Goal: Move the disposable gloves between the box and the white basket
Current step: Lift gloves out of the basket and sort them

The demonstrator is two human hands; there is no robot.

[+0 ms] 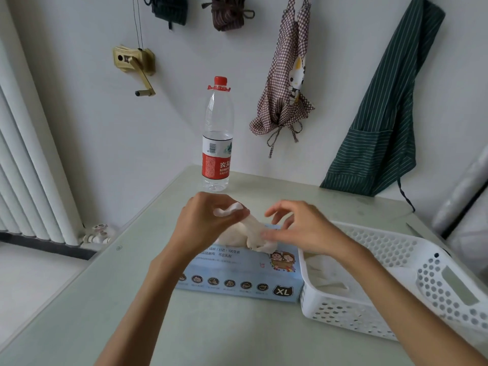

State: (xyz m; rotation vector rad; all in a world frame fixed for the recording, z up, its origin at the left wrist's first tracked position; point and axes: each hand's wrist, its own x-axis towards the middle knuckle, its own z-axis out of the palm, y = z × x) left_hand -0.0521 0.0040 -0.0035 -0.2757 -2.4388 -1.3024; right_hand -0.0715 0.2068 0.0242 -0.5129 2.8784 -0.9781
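A light blue glove box [237, 276] marked XL lies on the pale green table, right against a white perforated basket [396, 281] on its right. Several white gloves [327, 276] lie inside the basket. Above the box, my left hand [203, 223] pinches the top end of a white glove [253, 228] that stretches down to the box's opening. My right hand [298, 228] holds the lower part of the same glove between thumb and fingers, the other fingers spread.
A water bottle [217, 136] with a red cap stands on the table behind the box. Aprons [287, 75] hang on the wall behind. A radiator [34, 165] stands at the left, beyond the table's edge.
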